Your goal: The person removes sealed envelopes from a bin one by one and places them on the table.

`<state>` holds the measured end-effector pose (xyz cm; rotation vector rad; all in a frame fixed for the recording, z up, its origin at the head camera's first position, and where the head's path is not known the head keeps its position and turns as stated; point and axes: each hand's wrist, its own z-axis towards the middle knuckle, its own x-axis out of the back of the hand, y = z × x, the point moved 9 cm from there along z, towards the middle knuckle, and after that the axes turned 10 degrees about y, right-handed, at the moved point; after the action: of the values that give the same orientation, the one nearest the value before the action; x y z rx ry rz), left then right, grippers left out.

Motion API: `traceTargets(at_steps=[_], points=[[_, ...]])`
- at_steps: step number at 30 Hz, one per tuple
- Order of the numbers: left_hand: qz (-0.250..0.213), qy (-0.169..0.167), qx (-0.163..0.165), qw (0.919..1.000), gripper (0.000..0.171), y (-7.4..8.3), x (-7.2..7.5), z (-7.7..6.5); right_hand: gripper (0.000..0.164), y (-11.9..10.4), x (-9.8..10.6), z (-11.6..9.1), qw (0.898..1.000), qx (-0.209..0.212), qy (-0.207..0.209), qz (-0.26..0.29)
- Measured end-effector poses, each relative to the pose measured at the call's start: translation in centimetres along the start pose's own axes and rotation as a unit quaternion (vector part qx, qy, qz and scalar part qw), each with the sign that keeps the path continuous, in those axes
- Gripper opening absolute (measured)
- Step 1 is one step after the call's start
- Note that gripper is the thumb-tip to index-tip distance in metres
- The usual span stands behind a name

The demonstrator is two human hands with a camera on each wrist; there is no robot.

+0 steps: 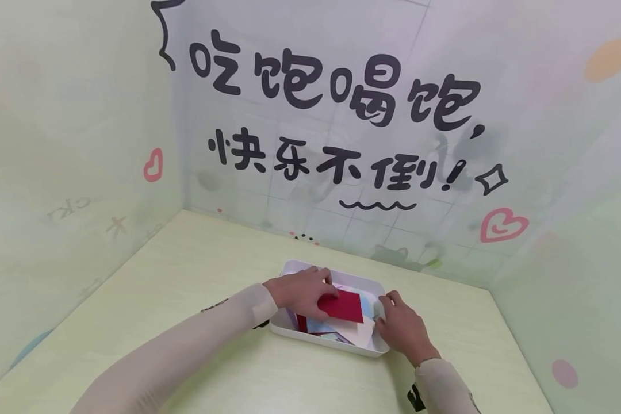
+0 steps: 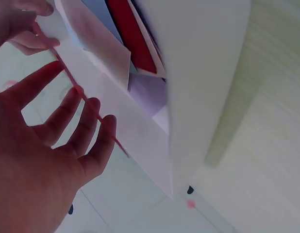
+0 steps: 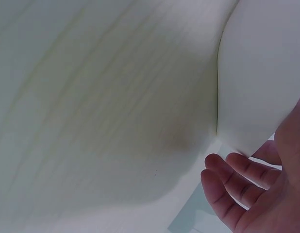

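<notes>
A red card (image 1: 348,306) is in my left hand (image 1: 302,292), above the white tray (image 1: 284,332). The thumb lies on the card's face, and the left wrist view shows the card edge-on along the other fingertips. Under it, several pale, blue, purple and dark red cards (image 2: 133,36) lie overlapped inside the tray. My right hand (image 1: 405,329) is at the tray's right end. In the right wrist view the fingers curl outside the tray wall (image 3: 257,73), with the thumb partly hidden behind it. A small pale patch shows between right thumb and fingers.
The tray stands on a pale yellow-green table (image 1: 222,247). Behind it rises a wall (image 1: 300,218) with large black lettering and drawn hearts. Side walls (image 1: 72,172) border the table on both sides.
</notes>
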<state>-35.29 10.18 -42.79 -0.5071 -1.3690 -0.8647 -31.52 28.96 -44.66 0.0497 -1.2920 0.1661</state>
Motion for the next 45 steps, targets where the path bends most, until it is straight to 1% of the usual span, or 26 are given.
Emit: traceTargets(at_steps=[3,6,10,13,16,20,25,30,32,37,40,42,45], points=[[-0.004,0.019,0.022,0.9996,0.058,-1.4,1.0,-0.5,0.047,0.1,-0.2,0.0,1.0,-0.001,-0.001,-0.002],[-0.004,0.037,0.055,0.9978,0.058,-3.5,2.2,-1.3,0.047,0.1,-0.3,0.0,1.0,-0.002,-0.003,-0.004],[-0.009,0.066,0.107,0.992,0.06,-6.8,4.1,-2.8,0.048,0.1,-0.2,-0.1,1.0,0.004,-0.003,-0.001],[-0.01,0.085,0.145,0.9857,0.061,-9.6,5.1,-4.5,0.047,0.0,-0.1,-0.2,1.0,0.008,0.001,0.002],[-0.007,0.098,0.179,0.9789,0.06,-12.4,5.3,-6.4,0.047,0.1,0.0,-0.3,1.0,0.01,0.002,0.0],[-0.006,0.1,0.234,0.9671,0.062,-15.8,5.1,-9.1,0.046,0.2,0.2,-0.5,1.0,0.012,0.001,0.001],[0.004,0.092,0.309,0.9467,0.066,-19.5,4.9,-12.1,0.046,0.2,0.4,-0.6,1.0,0.013,0.003,0.009],[0.004,0.096,0.356,0.9297,0.064,-21.7,5.6,-14.5,0.047,0.1,0.1,-0.3,1.0,0.013,0.005,0.014],[0.003,0.098,0.367,0.9249,0.062,-22.3,5.8,-15.1,0.047,0.2,0.1,-0.3,1.0,0.013,0.007,0.016],[0.004,0.107,0.405,0.908,0.055,-24.1,5.8,-16.8,0.047,0.3,0.0,-0.2,1.0,0.015,0.013,0.019],[0.001,0.11,0.432,0.8949,0.053,-25.3,5.7,-17.8,0.047,0.4,-0.1,-0.1,1.0,0.014,0.012,0.02],[0.004,0.109,0.452,0.8854,0.051,-25.8,5.6,-18.4,0.047,0.4,-0.1,-0.1,1.0,0.014,0.011,0.018],[0.013,0.108,0.469,0.8764,0.048,-26.3,5.5,-19.0,0.046,0.5,-0.2,-0.1,1.0,0.014,0.012,0.015]])
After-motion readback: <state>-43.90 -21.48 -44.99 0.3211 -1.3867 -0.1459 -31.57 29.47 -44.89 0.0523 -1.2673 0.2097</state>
